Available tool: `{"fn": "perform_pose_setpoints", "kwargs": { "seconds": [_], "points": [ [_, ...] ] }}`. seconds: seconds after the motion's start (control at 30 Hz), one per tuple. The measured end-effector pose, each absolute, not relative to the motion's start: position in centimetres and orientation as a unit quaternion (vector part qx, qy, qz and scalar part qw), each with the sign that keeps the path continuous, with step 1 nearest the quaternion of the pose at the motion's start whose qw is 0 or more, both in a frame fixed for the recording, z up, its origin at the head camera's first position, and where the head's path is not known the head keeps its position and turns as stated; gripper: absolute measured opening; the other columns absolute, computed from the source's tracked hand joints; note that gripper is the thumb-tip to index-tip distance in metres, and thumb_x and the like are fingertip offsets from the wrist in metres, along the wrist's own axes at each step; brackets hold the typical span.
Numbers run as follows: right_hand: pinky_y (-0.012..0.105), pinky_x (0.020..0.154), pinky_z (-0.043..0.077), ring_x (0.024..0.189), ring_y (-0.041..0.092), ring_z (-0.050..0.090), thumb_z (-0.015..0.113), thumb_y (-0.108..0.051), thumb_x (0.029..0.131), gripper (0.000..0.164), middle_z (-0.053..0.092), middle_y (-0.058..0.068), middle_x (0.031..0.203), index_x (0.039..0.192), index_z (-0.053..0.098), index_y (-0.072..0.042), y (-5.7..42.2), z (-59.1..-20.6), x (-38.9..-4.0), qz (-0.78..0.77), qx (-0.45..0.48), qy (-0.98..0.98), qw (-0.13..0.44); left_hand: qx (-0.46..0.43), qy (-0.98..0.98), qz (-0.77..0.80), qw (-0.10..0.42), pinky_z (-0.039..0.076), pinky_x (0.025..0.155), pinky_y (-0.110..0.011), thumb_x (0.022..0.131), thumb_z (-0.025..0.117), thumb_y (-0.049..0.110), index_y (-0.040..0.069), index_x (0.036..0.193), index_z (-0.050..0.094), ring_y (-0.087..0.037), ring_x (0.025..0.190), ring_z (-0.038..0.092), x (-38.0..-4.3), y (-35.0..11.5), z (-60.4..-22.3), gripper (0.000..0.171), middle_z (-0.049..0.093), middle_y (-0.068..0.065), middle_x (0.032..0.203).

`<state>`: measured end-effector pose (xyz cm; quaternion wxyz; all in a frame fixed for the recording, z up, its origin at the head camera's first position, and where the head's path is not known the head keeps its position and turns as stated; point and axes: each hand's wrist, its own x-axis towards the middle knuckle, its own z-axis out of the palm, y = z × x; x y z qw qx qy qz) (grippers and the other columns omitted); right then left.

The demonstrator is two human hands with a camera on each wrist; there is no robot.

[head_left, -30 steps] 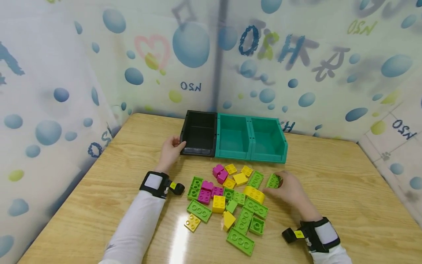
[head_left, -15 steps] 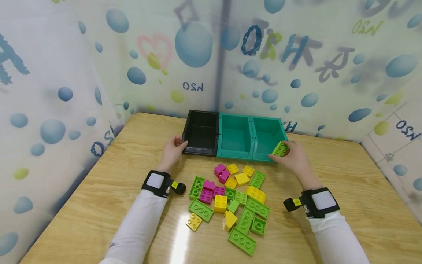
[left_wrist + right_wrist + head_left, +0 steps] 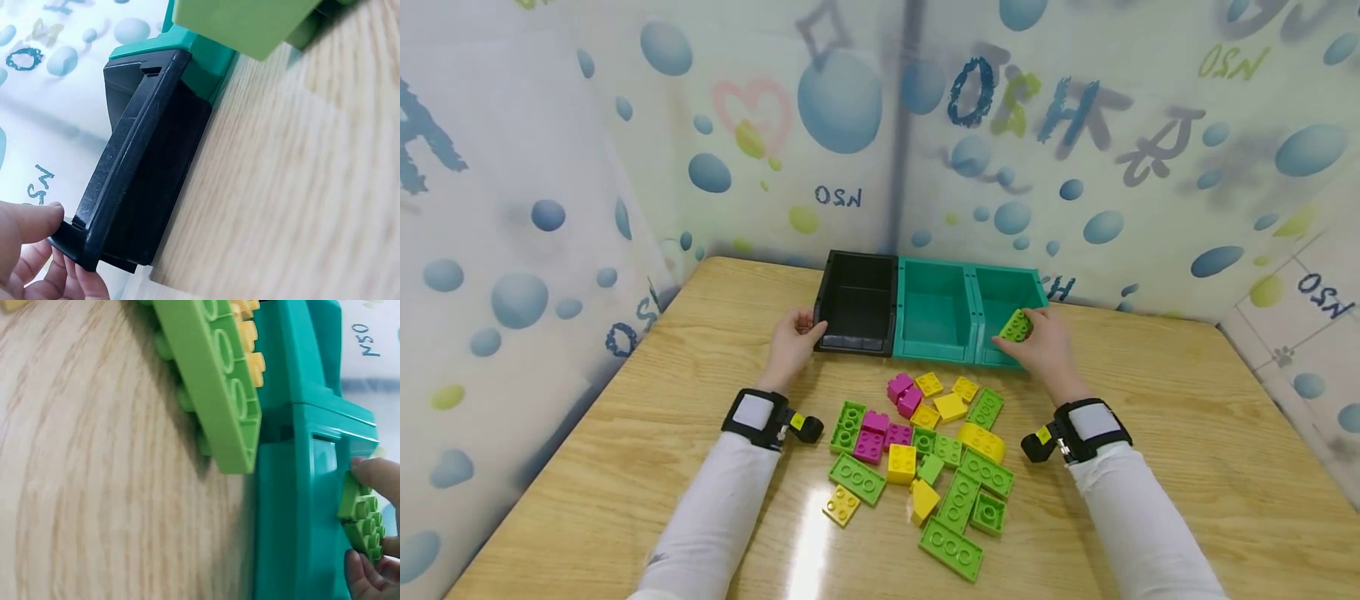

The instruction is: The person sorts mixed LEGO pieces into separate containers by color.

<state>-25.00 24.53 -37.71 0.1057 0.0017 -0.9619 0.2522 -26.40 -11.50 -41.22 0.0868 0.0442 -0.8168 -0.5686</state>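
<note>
My left hand grips the front left corner of a black plastic bin, thumb on top of the rim and fingers beneath it. With thumb and fingers, my right hand pinches a green toy building brick, studs showing. That brick overlaps the front part of the right teal bin. In the right wrist view, the green brick appears just past the bin's front rim, and a seam runs across it.
A second teal bin stands between the black one and the right teal one. Several green bricks, yellow bricks and magenta bricks lie scattered on the wooden table before the bins. A printed curtain hangs behind.
My right hand has lifted the green brick off the table, carried it forward to the right teal bin and moved it slightly left over it. My left hand keeps its grip on the black bin.
</note>
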Motion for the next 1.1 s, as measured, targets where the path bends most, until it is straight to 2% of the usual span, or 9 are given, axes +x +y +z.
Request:
{"fn": "perform_pose_setpoints", "kwargs": {
  "seconds": [0.23, 0.43, 0.6, 0.8, 0.87, 0.93, 1.03, 1.1],
  "points": [
    [0.051, 0.096, 0.043, 0.113, 0.042, 0.045, 0.07, -0.031, 0.083, 0.074, 0.041, 0.03, 0.131, 0.135, 0.04, 0.012, 23.8, -38.3, -25.8, 0.265, -0.012, -0.96, 0.085, 0.05, -0.818, -0.567, 0.086, 0.039, 0.081, -0.032, 0.091, 0.061, 0.011, -0.005, 0.104, 0.054, -0.026, 0.092, 0.049, -26.5, -11.5, -41.4, 0.021, 0.053, -0.015, 0.098],
    [0.051, 0.1, 0.04, 0.115, 0.041, 0.044, 0.066, -0.032, 0.086, 0.074, 0.037, 0.031, 0.135, 0.138, 0.037, 0.011, 23.7, -39.0, -26.5, 0.263, -0.041, -0.963, 0.036, 0.061, -0.818, -0.567, 0.073, 0.038, 0.08, -0.031, 0.092, 0.061, 0.012, -0.003, 0.103, 0.053, -0.024, 0.092, 0.048, -26.4, -11.5, -41.5, 0.02, 0.052, -0.013, 0.098],
    [0.052, 0.104, 0.037, 0.12, 0.04, 0.043, 0.063, -0.033, 0.087, 0.072, 0.04, 0.03, 0.137, 0.137, 0.038, 0.012, 23.6, -38.8, -27.5, 0.255, -0.055, -0.965, -0.013, 0.056, -0.817, -0.568, 0.077, 0.039, 0.081, -0.031, 0.093, 0.06, 0.013, -0.003, 0.104, 0.053, -0.024, 0.092, 0.047, -26.7, -11.7, -41.5, 0.021, 0.051, -0.013, 0.098],
    [0.05, 0.101, 0.04, 0.119, 0.039, 0.047, 0.061, -0.034, 0.088, 0.07, 0.045, 0.031, 0.136, 0.135, 0.04, 0.013, 23.5, -38.2, -28.1, 0.234, -0.06, -0.969, -0.061, 0.054, -0.817, -0.569, 0.081, 0.038, 0.08, -0.03, 0.092, 0.061, 0.012, -0.004, 0.104, 0.054, -0.023, 0.091, 0.047, -26.7, -11.7, -41.2, 0.021, 0.051, -0.013, 0.097],
    [0.048, 0.097, 0.043, 0.112, 0.037, 0.05, 0.061, -0.034, 0.088, 0.066, 0.05, 0.03, 0.13, 0.131, 0.045, 0.013, 23.4, -38.1, -28.1, 0.228, -0.063, -0.969, -0.067, 0.053, -0.816, -0.57, 0.082, 0.038, 0.079, -0.03, 0.091, 0.061, 0.011, -0.004, 0.104, 0.054, -0.023, 0.09, 0.047, -26.6, -11.7, -41.2, 0.021, 0.052, -0.013, 0.097],
    [0.044, 0.089, 0.046, 0.1, 0.034, 0.051, 0.061, -0.034, 0.088, 0.058, 0.055, 0.027, 0.116, 0.122, 0.051, 0.012, 23.3, -38.1, -28.2, 0.226, -0.068, -0.969, -0.073, 0.052, -0.817, -0.568, 0.08, 0.038, 0.079, -0.03, 0.092, 0.061, 0.011, -0.004, 0.104, 0.054, -0.023, 0.091, 0.047, -26.6, -11.7, -41.2, 0.021, 0.052, -0.013, 0.097],
    [0.038, 0.076, 0.044, 0.087, 0.029, 0.048, 0.061, -0.034, 0.087, 0.05, 0.053, 0.019, 0.098, 0.112, 0.054, 0.01, 23.2, -38.2, -28.3, 0.224, -0.078, -0.968, -0.084, 0.054, -0.819, -0.567, 0.077, 0.039, 0.08, -0.031, 0.092, 0.061, 0.011, -0.004, 0.106, 0.054, -0.024, 0.091, 0.047, -26.5, -11.6, -41.2, 0.022, 0.052, -0.014, 0.099],
    [0.036, 0.074, 0.042, 0.085, 0.028, 0.046, 0.061, -0.034, 0.088, 0.047, 0.05, 0.016, 0.094, 0.109, 0.054, 0.008, 23.2, -38.2, -28.3, 0.223, -0.084, -0.966, -0.099, 0.055, -0.821, -0.564, 0.075, 0.039, 0.081, -0.032, 0.092, 0.06, 0.012, -0.005, 0.107, 0.054, -0.024, 0.092, 0.048, -26.4, -11.6, -41.2, 0.023, 0.053, -0.015, 0.1]
  ]
}}
